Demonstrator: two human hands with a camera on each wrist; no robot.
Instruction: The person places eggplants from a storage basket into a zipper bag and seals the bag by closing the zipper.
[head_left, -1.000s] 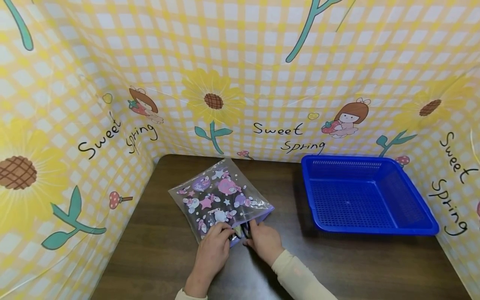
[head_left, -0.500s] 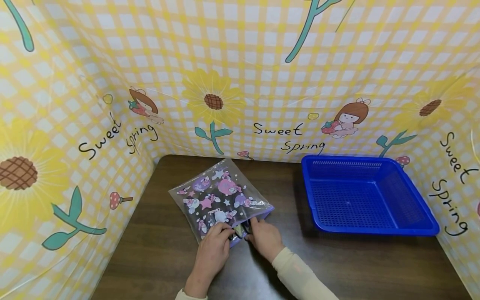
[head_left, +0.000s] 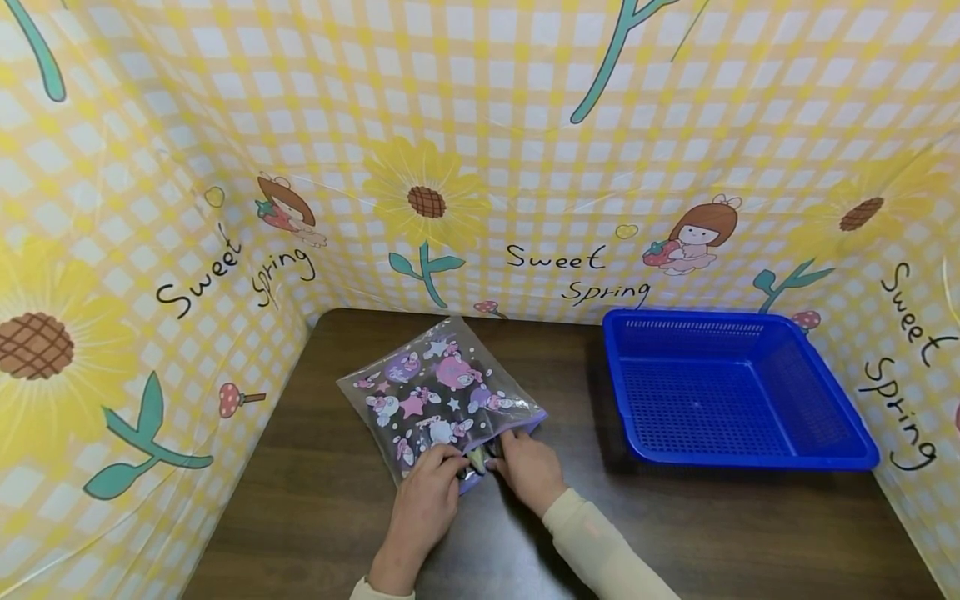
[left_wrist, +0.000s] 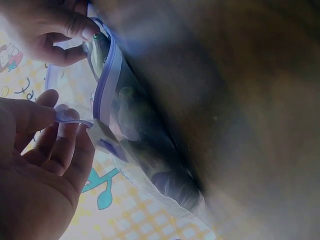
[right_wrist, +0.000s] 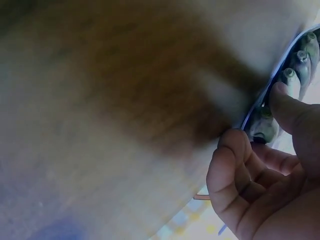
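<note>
A clear zip bag [head_left: 423, 392] with pink and purple cartoon prints and a purple-edged mouth lies on the table. In the left wrist view, my left hand [left_wrist: 42, 170] pinches the bag's lip beside its white slider [left_wrist: 102, 137]. My right hand [head_left: 532, 475] reaches into the mouth, thumb and finger at a greenish tapered item [left_wrist: 99, 50] with a small stubby tip. Several similar dark and pale items [right_wrist: 301, 62] lie side by side inside the bag; their exact kind cannot be told. The right hand's fingertips are partly hidden in the head view.
A blue perforated plastic basket [head_left: 697, 408] stands on the right of the brown wooden table [head_left: 300, 517]. Yellow checked cloth [head_left: 525, 183] with flower prints hangs around the back and sides.
My right hand has shifted slightly at the bag's mouth, and the dark item beside its fingers shows less in the head view. My left hand and the basket stay put.
</note>
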